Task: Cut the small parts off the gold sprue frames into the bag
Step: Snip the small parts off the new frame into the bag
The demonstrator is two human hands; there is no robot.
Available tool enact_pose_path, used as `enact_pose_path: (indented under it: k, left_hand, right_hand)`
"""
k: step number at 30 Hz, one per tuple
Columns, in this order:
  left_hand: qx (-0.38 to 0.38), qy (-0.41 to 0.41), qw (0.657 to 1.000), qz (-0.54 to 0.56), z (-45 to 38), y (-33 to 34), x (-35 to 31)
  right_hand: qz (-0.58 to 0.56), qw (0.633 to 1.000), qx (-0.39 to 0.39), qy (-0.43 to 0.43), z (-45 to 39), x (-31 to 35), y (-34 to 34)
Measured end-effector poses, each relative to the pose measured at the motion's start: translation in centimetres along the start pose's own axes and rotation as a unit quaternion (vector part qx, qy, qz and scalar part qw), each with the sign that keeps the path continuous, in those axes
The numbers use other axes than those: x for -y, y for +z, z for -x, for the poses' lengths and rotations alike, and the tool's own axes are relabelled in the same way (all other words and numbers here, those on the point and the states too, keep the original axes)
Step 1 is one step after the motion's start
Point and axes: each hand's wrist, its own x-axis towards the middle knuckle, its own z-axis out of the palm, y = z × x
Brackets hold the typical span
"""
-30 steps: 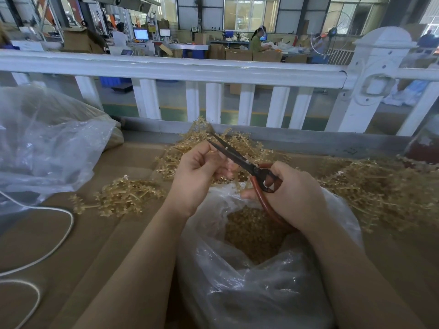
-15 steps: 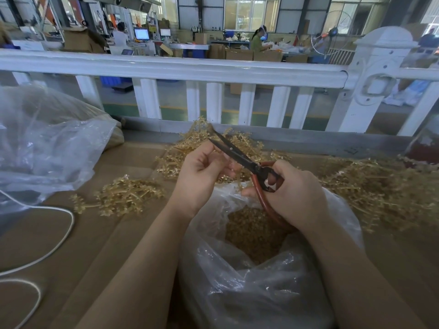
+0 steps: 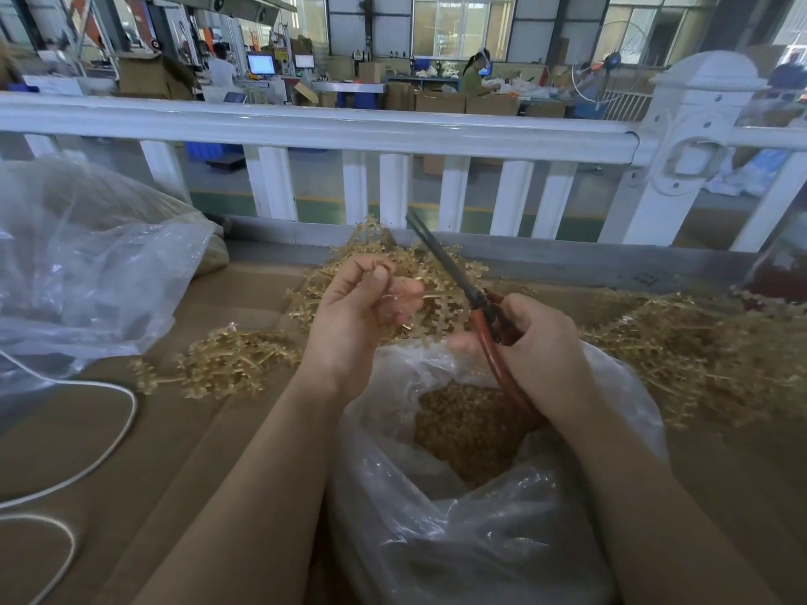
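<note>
My left hand [image 3: 358,316] has its fingers curled round a thin gold sprue piece [image 3: 430,295] above the bag. My right hand [image 3: 541,347] grips red-handled scissors [image 3: 458,281], whose dark blades are together and point up and away to the left, clear of the sprue. Below both hands the clear plastic bag [image 3: 480,517] stands open with a heap of small gold parts [image 3: 463,425] inside. Gold sprue frames lie in piles behind my hands [image 3: 393,259], at the left [image 3: 231,360] and at the right [image 3: 698,342].
The cardboard work surface [image 3: 131,451] carries a large crumpled clear bag [image 3: 87,264] at the left and a white cord [image 3: 100,456] at the lower left. A white railing [image 3: 327,128] runs across the back. Beyond it a workshop with people and boxes.
The scissors have swung away from my left hand, blades now pointing up towards the railing. My left hand has turned and curled tighter on the sprue piece.
</note>
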Motion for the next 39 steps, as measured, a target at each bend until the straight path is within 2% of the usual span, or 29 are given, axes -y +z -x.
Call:
enact_pose_path:
  k: [5, 10, 19, 25, 31, 36, 39]
  left_hand:
    - [0.002, -0.050, 0.992, 0.115, -0.1, 0.1, 0.0]
    - [0.012, -0.075, 0.987, 0.142, 0.0, 0.5, 0.2]
    - [0.015, -0.083, 0.991, 0.105, -0.1, 0.8, 0.5]
    - [0.009, -0.105, 0.992, 0.069, -0.1, 0.8, 0.5]
    - [0.067, -0.168, 0.983, 0.037, 0.3, 1.2, 0.3]
    - [0.038, -0.217, 0.975, 0.040, 0.5, 1.4, 0.5]
    - [0.076, -0.241, 0.967, 0.006, 0.6, 1.4, 0.5]
  right_hand:
    - [-0.060, 0.997, -0.011, 0.037, -0.1, 0.2, -0.4]
    - [-0.067, 0.997, -0.014, 0.043, -0.2, 0.3, -0.4]
    - [-0.154, 0.985, -0.007, 0.073, -0.5, 0.0, -0.4]
    - [-0.210, 0.976, -0.014, 0.059, -0.4, 0.1, -0.8]
    - [-0.256, 0.965, -0.034, 0.043, -0.4, 0.4, -0.9]
    - [-0.318, 0.946, -0.054, 0.042, -0.1, 1.0, -1.0]
    - [-0.367, 0.928, -0.051, 0.039, 0.0, 1.4, -1.3]
